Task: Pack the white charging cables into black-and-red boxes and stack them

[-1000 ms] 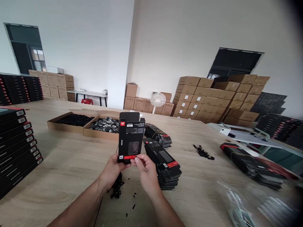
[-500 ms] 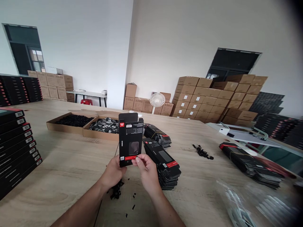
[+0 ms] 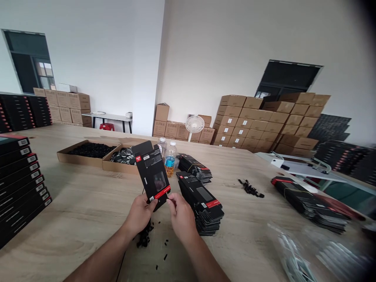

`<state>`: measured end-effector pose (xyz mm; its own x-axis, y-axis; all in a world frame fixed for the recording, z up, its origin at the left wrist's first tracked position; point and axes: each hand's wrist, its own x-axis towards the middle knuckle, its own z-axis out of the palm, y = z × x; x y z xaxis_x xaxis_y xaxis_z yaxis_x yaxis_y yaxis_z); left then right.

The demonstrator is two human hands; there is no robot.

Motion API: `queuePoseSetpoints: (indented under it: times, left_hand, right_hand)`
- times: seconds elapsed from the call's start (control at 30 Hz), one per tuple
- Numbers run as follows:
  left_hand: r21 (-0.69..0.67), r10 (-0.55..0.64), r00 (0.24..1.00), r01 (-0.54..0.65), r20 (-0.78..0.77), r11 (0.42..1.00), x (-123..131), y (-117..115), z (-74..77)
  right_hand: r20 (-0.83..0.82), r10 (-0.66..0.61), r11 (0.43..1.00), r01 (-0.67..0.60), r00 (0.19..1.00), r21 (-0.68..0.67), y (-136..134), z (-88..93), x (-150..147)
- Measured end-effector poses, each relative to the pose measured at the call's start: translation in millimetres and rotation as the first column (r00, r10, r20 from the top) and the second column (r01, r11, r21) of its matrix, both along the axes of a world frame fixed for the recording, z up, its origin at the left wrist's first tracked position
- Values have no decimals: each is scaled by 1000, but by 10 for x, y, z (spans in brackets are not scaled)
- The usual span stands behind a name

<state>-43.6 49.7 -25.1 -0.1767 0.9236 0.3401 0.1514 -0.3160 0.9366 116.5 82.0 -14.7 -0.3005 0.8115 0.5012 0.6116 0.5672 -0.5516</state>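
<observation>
I hold a slim black retail box (image 3: 152, 174) with red accents and a small window, tilted to the left above the wooden table (image 3: 88, 207). My left hand (image 3: 140, 213) grips its bottom end. My right hand (image 3: 180, 215) is pinched at the box's lower right corner, its fingertips closed; whether they hold anything small I cannot make out. Right of my hands lies a fanned stack of flat black boxes (image 3: 204, 201). A small heap of black bits (image 3: 144, 235) lies under my left hand.
Two open cardboard trays (image 3: 88, 150) with dark parts sit behind, two bottles (image 3: 170, 158) beside them. Stacked black boxes (image 3: 20, 184) line the left edge, more flat boxes (image 3: 308, 203) lie right. Another scatter of black bits (image 3: 251, 188) sits mid-table. Cardboard cartons (image 3: 264, 121) and a fan (image 3: 195, 124) stand by the wall.
The box has tipped from upright to leaning left, uncovering the two bottles behind it. Both hands stay at its bottom end.
</observation>
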Motion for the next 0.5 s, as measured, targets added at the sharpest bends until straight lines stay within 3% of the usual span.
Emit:
queuePoseSetpoints:
  times: [0.17, 0.37, 0.5]
  left_hand:
    - [-1, 17, 995, -17, -94, 1000, 91, -72, 21]
    - [29, 27, 988, -23, -154, 999, 193, -144, 86]
    - [-8, 7, 993, -8, -118, 1000, 189, -136, 79]
  right_hand:
    - [142, 64, 998, -61, 988, -25, -47, -27, -39]
    - [429, -69, 996, 38, 901, 82, -107, 60, -48]
    - [464, -70, 994, 22, 883, 109, -163, 62, -101]
